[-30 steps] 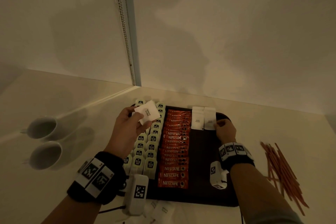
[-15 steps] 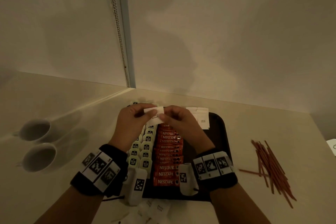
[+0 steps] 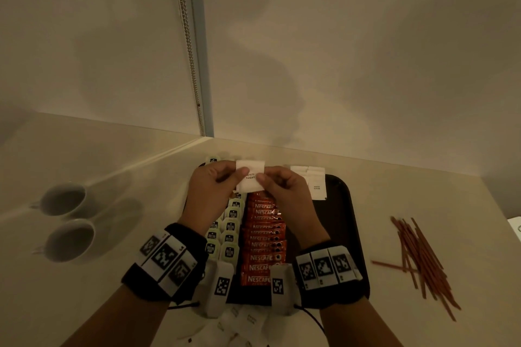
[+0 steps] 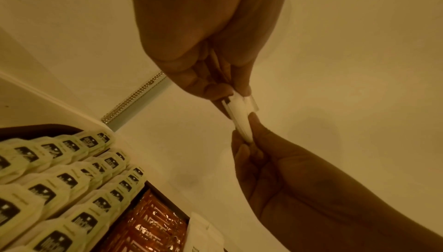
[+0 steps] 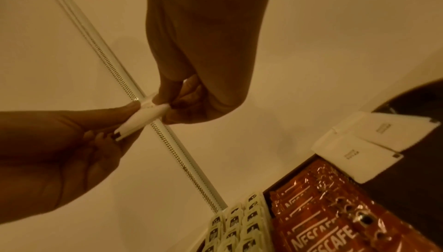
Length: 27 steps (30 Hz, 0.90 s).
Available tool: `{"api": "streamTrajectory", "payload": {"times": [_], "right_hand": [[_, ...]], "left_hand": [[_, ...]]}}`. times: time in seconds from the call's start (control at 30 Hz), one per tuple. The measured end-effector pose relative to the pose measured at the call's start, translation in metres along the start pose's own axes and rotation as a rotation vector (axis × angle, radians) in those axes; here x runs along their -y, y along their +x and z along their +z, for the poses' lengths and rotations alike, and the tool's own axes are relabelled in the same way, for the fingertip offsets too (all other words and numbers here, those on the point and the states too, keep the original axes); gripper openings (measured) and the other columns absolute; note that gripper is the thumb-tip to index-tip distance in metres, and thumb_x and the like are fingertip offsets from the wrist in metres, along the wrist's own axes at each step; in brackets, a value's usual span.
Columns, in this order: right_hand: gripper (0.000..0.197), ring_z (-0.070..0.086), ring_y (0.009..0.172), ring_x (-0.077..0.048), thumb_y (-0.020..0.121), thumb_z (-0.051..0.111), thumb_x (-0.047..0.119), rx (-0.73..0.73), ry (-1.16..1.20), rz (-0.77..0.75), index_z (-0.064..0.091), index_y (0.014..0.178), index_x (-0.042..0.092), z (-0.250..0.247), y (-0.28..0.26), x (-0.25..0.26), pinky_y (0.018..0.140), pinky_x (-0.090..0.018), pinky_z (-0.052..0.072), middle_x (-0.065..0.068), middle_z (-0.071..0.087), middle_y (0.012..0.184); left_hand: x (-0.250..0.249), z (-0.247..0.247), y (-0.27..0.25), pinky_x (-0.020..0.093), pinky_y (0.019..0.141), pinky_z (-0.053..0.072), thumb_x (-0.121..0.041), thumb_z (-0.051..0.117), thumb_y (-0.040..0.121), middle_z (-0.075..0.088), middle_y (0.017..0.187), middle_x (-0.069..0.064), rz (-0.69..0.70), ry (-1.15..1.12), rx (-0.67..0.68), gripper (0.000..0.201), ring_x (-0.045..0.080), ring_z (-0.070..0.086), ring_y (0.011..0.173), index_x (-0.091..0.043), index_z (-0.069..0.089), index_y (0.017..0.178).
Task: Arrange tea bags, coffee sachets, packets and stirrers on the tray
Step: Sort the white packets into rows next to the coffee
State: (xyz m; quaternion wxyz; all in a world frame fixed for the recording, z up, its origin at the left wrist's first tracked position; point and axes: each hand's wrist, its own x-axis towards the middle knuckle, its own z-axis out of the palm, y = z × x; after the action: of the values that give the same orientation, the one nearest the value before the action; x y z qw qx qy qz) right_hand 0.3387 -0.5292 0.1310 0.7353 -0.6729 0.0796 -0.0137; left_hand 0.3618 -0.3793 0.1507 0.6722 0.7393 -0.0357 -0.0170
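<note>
Centre frame, above the tray point(image 3: 353, 234): left hand point(image 3: 210, 194) and right hand point(image 3: 284, 194) both pinch a small stack of white sugar packets point(image 3: 250, 176); uneven pinching could spill them over the coffee sachets point(image 3: 263, 245).

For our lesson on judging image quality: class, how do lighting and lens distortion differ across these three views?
Head view: dim, with soft shadows behind the cups and straight wall edges bowed; left wrist view: strong orange cast, the white sugar packet near and the tea bags stretched; right wrist view: same cast, glare on the coffee sachets.
</note>
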Motion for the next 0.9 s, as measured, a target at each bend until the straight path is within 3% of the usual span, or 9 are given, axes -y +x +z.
{"api": "streamTrajectory", "payload": {"times": [0.17,0.3,0.4,0.5,0.57,0.63,0.7,0.77,0.9], "right_hand": [[0.013,0.068,0.075,-0.013,0.084,0.067,0.015,0.013,-0.152,-0.026,0.068,0.097,0.013,-0.003,-0.002,0.002,0.068,-0.024,0.055,-0.002,0.072,0.086],[0.009,0.069,0.080,-0.017,0.087,0.064,0.017,0.006,-0.190,-0.029,0.069,0.094,0.019,-0.004,-0.002,0.001,0.074,-0.029,0.057,0.000,0.072,0.087],[0.013,0.067,0.081,-0.019,0.089,0.060,0.014,-0.010,-0.114,0.004,0.069,0.098,0.013,-0.009,0.000,-0.001,0.075,-0.033,0.056,-0.001,0.071,0.088],[0.018,0.066,0.080,-0.012,0.091,0.056,0.012,-0.104,-0.046,0.097,0.065,0.106,0.008,-0.030,0.007,-0.011,0.067,-0.021,0.054,-0.003,0.070,0.096],[0.016,0.064,0.080,-0.007,0.092,0.054,0.008,-0.234,-0.102,0.124,0.064,0.105,0.008,-0.053,0.016,-0.024,0.062,-0.016,0.049,-0.003,0.068,0.099],[0.014,0.062,0.085,-0.013,0.092,0.056,0.008,-0.380,-0.232,0.150,0.063,0.103,0.009,-0.079,0.025,-0.044,0.064,-0.019,0.048,-0.006,0.067,0.101],[0.015,0.062,0.092,-0.020,0.090,0.058,0.011,-0.477,-0.414,0.211,0.062,0.104,0.009,-0.103,0.034,-0.066,0.077,-0.030,0.052,-0.009,0.066,0.103],[0.016,0.061,0.097,-0.024,0.089,0.060,0.013,-0.494,-0.570,0.288,0.062,0.105,0.009,-0.121,0.038,-0.087,0.088,-0.041,0.052,-0.010,0.065,0.106],[0.019,0.061,0.098,-0.027,0.088,0.061,0.016,-0.434,-0.687,0.366,0.064,0.106,0.008,-0.128,0.044,-0.106,0.091,-0.045,0.050,-0.012,0.065,0.107]], "left_hand": [[0.002,0.002,0.000,0.017,0.046,0.050,-0.009,0.065,0.087,0.071,0.067,-0.015,0.007,-0.030,-0.036,0.021,0.003,0.065,0.062,-0.027,0.069,0.078],[0.002,0.005,0.000,0.019,0.051,0.053,-0.009,0.065,0.087,0.071,0.077,-0.008,-0.012,-0.059,-0.035,0.019,0.009,0.068,0.071,-0.026,0.069,0.080],[0.002,0.005,-0.001,0.020,0.055,0.055,-0.013,0.065,0.087,0.071,0.090,-0.001,-0.071,-0.059,-0.018,0.011,0.014,0.069,0.077,-0.024,0.068,0.088],[0.003,-0.007,-0.007,0.022,0.060,0.055,-0.024,0.061,0.091,0.069,0.098,-0.002,-0.175,-0.031,0.036,0.012,0.017,0.070,0.080,-0.022,0.066,0.102],[0.007,-0.025,-0.017,0.025,0.065,0.055,-0.024,0.057,0.093,0.071,0.096,0.000,-0.217,0.010,0.092,0.013,0.016,0.068,0.081,-0.024,0.065,0.103],[0.015,-0.048,-0.031,0.029,0.068,0.055,-0.019,0.054,0.094,0.072,0.094,0.000,-0.260,0.055,0.172,0.015,0.017,0.068,0.079,-0.022,0.066,0.101],[0.026,-0.069,-0.045,0.030,0.068,0.054,-0.013,0.051,0.095,0.072,0.092,-0.001,-0.310,0.119,0.225,0.017,0.020,0.067,0.078,-0.018,0.067,0.100],[0.038,-0.088,-0.057,0.031,0.067,0.052,-0.008,0.050,0.095,0.072,0.088,0.003,-0.371,0.138,0.195,0.018,0.023,0.066,0.076,-0.014,0.066,0.099],[0.060,-0.120,-0.080,0.034,0.065,0.049,-0.004,0.049,0.095,0.072,0.084,0.006,-0.480,0.117,0.058,0.019,0.026,0.065,0.074,-0.009,0.066,0.098]]}}
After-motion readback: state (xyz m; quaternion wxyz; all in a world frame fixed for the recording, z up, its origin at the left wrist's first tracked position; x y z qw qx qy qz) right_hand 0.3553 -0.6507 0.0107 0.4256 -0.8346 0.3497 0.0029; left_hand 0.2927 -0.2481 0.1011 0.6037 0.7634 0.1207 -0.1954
